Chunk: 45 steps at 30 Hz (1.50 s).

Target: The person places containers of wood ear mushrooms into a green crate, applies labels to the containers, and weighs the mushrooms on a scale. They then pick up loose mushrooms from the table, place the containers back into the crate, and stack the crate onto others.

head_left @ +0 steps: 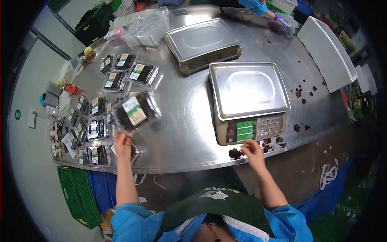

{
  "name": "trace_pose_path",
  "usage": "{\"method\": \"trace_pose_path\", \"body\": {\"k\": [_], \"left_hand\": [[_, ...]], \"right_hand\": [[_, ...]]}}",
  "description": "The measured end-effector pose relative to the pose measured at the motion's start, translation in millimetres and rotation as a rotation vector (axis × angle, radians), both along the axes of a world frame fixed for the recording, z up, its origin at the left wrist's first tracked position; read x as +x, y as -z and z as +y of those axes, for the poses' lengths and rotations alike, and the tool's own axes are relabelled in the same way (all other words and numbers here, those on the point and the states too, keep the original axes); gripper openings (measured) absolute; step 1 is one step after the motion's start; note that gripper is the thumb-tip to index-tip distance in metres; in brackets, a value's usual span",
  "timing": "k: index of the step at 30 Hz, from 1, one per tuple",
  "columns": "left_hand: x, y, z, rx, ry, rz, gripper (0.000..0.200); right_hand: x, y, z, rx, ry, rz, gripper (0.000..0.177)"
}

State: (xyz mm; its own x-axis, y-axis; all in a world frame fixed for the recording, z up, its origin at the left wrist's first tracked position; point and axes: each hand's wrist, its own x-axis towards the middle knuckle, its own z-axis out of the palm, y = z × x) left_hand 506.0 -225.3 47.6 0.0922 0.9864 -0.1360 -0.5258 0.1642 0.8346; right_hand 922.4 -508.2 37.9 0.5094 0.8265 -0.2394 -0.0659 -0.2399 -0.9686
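Observation:
My left hand (123, 146) is closed on the near corner of a clear plastic clamshell pack (147, 108). The pack is tilted and slightly blurred, with dark contents and a white, green and cream label, and it is held above other packs. My right hand (254, 154) is by the front edge of the near scale (250, 90), its fingers curled together. Whatever is between those fingers, if anything, is too small to tell. Dark mushroom-like pieces (234, 153) lie on the table beside that hand. The scale's steel pan carries nothing.
Several labelled clamshell packs (96, 105) cover the left of the steel table (181, 133). A second scale (203, 38) stands behind, near a bag of clear plastic trays (149, 30). At right is a white foam box (326, 52). A co-worker's gloved hand (278, 22) touches a plastic bag.

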Motion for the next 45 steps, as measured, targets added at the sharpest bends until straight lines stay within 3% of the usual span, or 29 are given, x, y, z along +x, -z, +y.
{"method": "trace_pose_path", "body": {"k": [3, 7, 9, 10, 12, 14, 15, 16, 20, 24, 25, 27, 29, 30, 31, 32, 38, 39, 41, 42, 43, 44, 45], "left_hand": [[-47.1, 32.1, 49.5, 0.040, -0.079, 0.043, 0.012], [-60.5, 62.3, 85.1, 0.047, -0.142, 0.073, 0.009], [-10.7, 49.2, 60.1, -0.021, -0.249, 0.038, 0.011], [18.7, 50.5, 44.1, -0.059, -0.298, 0.076, 0.012], [112.6, 51.9, -7.4, 0.030, 0.010, 0.387, 0.012], [220.8, 52.3, -56.9, -0.197, 0.240, 0.491, 0.019], [246.5, 78.2, -65.0, -0.254, 0.397, 0.476, 0.025], [278.7, 90.0, -74.7, -0.365, 0.367, 0.421, 0.031], [338.2, 62.2, -91.7, -0.302, 0.371, 0.375, 0.032], [311.0, 52.4, -78.6, -0.339, 0.151, 0.407, 0.030], [294.4, 46.2, -73.6, -0.340, 0.141, 0.408, 0.030], [256.6, 32.8, -63.3, -0.327, 0.120, 0.399, 0.030], [204.9, 42.0, -49.2, -0.343, 0.106, 0.323, 0.031], [182.6, 51.0, -43.0, -0.378, 0.104, 0.263, 0.032], [174.4, 29.2, -48.7, -0.356, 0.073, 0.378, 0.035], [157.6, 34.3, -46.2, -0.353, 0.074, 0.385, 0.035], [83.0, 75.4, -22.8, -0.344, -0.053, 0.384, 0.039], [77.7, 83.1, -23.6, -0.300, -0.056, 0.358, 0.033], [66.1, 94.9, -35.5, -0.190, -0.072, 0.513, 0.028], [79.7, 68.0, -59.2, -0.043, -0.160, 0.660, 0.027], [89.8, 61.8, -79.8, 0.093, -0.467, 0.846, 0.025], [96.3, 40.8, -109.6, 0.159, -0.529, 0.946, 0.025], [110.0, 12.2, -140.2, 0.215, -0.437, 1.097, 0.024]], "right_hand": [[62.6, 33.1, -45.6, -0.068, 0.272, -0.196, 0.023], [141.9, 29.1, -61.1, -0.165, 0.479, -0.440, 0.030], [174.8, 13.8, -43.1, -0.120, 0.545, -0.505, 0.039], [208.1, 40.3, -37.7, -0.020, 0.521, -0.447, 0.045], [253.9, 56.9, -17.0, -0.154, 0.414, -0.262, 0.055], [279.4, 68.9, 3.6, -0.250, 0.238, 0.166, 0.054], [275.9, 64.5, 11.5, -0.273, 0.190, 0.049, 0.048], [269.8, 57.3, 20.6, -0.288, 0.147, -0.070, 0.042], [267.3, 61.7, 27.5, -0.223, 0.183, 0.074, 0.034], [232.1, 18.5, 45.2, -0.173, 0.046, 0.089, 0.037], [221.4, 4.8, 52.3, -0.213, -0.034, 0.070, 0.053], [196.9, 0.7, 69.1, -0.316, -0.147, 0.048, 0.058], [167.9, 6.5, 86.8, -0.178, -0.281, -0.046, 0.063], [153.1, 48.3, 101.0, -0.163, -0.281, -0.141, 0.066], [136.9, 64.8, 115.0, -0.081, -0.323, -0.129, 0.068], [119.2, 32.2, 122.7, -0.128, -0.357, -0.143, 0.068], [53.2, 48.2, 158.2, -0.112, -0.336, -0.226, 0.066], [50.4, 51.8, 155.2, -0.053, -0.298, -0.231, 0.064], [52.7, 53.2, 140.3, -0.056, -0.270, -0.315, 0.058], [59.3, 49.8, 132.5, -0.107, -0.298, -0.392, 0.055], [70.5, 96.4, 126.3, -0.077, -0.296, -0.252, 0.050], [80.0, 79.0, 113.4, -0.097, -0.355, 0.125, 0.049], [85.7, 3.7, 87.4, -0.244, -0.234, -0.125, 0.046]]}}
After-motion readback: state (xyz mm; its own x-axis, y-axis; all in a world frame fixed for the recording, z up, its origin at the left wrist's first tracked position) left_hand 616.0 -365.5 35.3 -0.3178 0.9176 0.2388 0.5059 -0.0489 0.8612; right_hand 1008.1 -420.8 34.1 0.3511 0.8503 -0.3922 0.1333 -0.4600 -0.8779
